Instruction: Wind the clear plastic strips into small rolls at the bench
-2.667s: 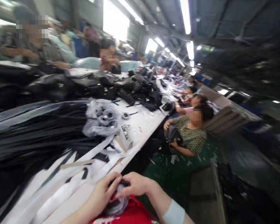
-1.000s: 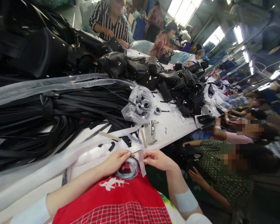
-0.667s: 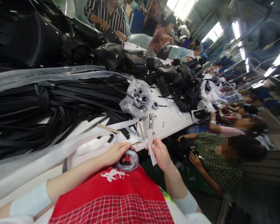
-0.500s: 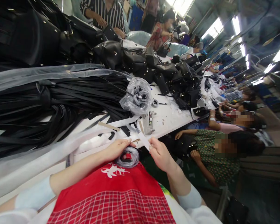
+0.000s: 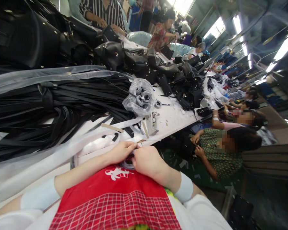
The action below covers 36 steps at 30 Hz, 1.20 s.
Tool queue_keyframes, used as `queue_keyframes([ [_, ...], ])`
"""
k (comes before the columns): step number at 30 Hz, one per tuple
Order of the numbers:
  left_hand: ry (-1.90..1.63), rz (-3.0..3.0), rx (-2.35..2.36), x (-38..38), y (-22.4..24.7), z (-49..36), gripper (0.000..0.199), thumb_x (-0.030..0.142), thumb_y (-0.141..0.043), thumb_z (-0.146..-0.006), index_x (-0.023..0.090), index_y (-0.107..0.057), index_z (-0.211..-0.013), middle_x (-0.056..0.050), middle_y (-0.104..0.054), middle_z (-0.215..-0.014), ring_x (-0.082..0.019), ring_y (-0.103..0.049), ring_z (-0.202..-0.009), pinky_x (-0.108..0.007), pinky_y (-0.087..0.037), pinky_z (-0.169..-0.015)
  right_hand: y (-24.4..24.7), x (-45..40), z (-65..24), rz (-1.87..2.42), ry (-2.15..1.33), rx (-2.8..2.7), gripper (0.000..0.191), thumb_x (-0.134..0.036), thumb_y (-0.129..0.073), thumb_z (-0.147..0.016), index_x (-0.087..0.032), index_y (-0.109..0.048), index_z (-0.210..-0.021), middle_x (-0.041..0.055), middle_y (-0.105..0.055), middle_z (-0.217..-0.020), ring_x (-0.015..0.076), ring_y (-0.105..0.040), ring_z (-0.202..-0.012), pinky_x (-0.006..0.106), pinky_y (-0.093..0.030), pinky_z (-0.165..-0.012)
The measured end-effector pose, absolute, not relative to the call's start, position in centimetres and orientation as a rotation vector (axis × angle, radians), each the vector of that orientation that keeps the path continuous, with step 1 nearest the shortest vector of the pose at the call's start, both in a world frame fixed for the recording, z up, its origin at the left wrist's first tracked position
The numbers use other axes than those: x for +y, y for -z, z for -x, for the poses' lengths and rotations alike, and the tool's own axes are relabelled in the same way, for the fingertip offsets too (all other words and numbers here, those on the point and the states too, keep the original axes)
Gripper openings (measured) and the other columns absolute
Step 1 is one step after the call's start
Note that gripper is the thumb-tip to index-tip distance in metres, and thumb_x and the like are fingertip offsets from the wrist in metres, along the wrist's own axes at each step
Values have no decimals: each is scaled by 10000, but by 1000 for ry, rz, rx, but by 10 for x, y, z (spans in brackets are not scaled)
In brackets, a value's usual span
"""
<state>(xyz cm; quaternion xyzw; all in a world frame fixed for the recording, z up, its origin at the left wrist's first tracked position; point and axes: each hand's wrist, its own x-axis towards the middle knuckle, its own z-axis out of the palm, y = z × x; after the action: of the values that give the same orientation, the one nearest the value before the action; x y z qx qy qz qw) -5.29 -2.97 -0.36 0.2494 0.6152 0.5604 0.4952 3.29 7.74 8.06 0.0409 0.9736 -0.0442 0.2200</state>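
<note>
My left hand (image 5: 121,152) is closed at the upper edge of a coiled roll of greyish, translucent tape (image 5: 127,164), thumb and fingers pinched together. Against its fingertips sits my right hand (image 5: 147,161), curled with the knuckles up. It covers most of the roll, and whatever lies in its fingers is hidden. Both hands are just above the red apron (image 5: 96,188), near the table edge. Beyond the fingers, cut strips (image 5: 111,127) and scraps lie on the white table (image 5: 175,119).
A clear bag of similar rolls (image 5: 141,97) stands ahead, with a loose roll (image 5: 157,103) beside it. Long black straps (image 5: 86,95) lie bundled at left. Black handbags (image 5: 110,54) are heaped behind. At right, a co-worker in a green patterned shirt (image 5: 213,140) handles something black.
My right hand has moved left and inward from the pale strip it held out, and now meets my left hand at the roll. The strip is no longer visible.
</note>
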Motion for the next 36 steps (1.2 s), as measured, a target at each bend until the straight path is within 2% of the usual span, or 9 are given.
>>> queue_keyframes([
  [3, -1333, -691, 1697, -33, 5, 54, 488, 598, -459, -822, 174, -621, -643, -9, -605, -575, -180, -532, -579, -276, -415, -582, -77, 82, -31, -120, 114, 2743, 282, -378, -594, -857, -141, -738, -911, 128, -727, -818, 248, -666, -752, 324, -444, -686],
  [7, -1318, -695, 1750, -36, 7, 57, 487, 546, -437, -832, 154, -725, -855, -51, -716, -776, -231, -616, -729, -307, -449, -717, -93, 101, -46, -120, 239, 2826, 251, -438, -636, -828, -202, -715, -806, 63, -700, -733, 210, -640, -718, 289, -408, -669],
  [13, -1360, -714, 1675, -33, 2, 52, 513, 565, -436, -844, 153, -727, -937, -30, -682, -697, -223, -603, -697, -294, -451, -680, -93, 114, -48, -239, 379, 2884, 200, -384, -661, -822, -206, -689, -738, 8, -657, -685, 144, -567, -644, 248, -333, -601],
  [20, -1390, -917, 1692, -36, -11, 46, 386, 499, -504, -863, 163, -678, -785, -15, -661, -738, -182, -569, -703, -260, -423, -685, -45, 141, -41, -395, 1414, 2648, 238, -381, -664, -823, -158, -668, -741, -25, -603, -646, 105, -506, -591, 217, -368, -570],
  [22, -1396, -951, 1753, -37, -12, 42, 331, 459, -547, -855, 169, -664, -747, -9, -654, -717, -174, -566, -698, -256, -414, -690, -26, 144, -40, -556, 1648, 2509, 318, -462, -692, -787, -158, -645, -707, -23, -584, -620, 108, -500, -581, 225, -387, -577],
  [26, -1436, -1042, 1751, -35, -15, 35, 358, 414, -516, -900, 174, -607, -649, -6, -613, -660, -157, -552, -666, -255, -413, -687, -2, 140, -39, -683, 1877, 2180, 523, -643, -509, -846, -166, -622, -663, 10, -581, -590, 134, -537, -562, 252, -426, -560],
  [31, -1526, -1134, 1746, -35, -21, 33, 358, 396, -477, -944, 184, -621, -693, -48, -623, -879, -174, -584, -844, -269, -435, -816, 1, 130, -42, -808, 2301, 1937, 327, -380, -838, -590, -167, -600, -656, -32, -604, -601, 93, -497, -532, 210, -389, -529],
  [33, -1522, -1118, 1817, -35, -22, 32, 352, 399, -478, -942, 185, -618, -701, -58, -592, -945, -179, -576, -883, -283, -432, -845, -5, 129, -44, -800, 2331, 2055, 281, -332, -837, -598, -159, -625, -662, -24, -628, -616, 97, -513, -547, 215, -401, -545],
  [36, -1452, -1041, 1894, -34, -21, 32, 328, 390, -497, -919, 185, -605, -686, -46, -589, -869, -186, -577, -839, -301, -432, -812, -15, 134, -49, -689, 2201, 2247, 223, -352, -783, -691, -146, -699, -709, 7, -668, -669, 124, -565, -611, 241, -442, -606],
])
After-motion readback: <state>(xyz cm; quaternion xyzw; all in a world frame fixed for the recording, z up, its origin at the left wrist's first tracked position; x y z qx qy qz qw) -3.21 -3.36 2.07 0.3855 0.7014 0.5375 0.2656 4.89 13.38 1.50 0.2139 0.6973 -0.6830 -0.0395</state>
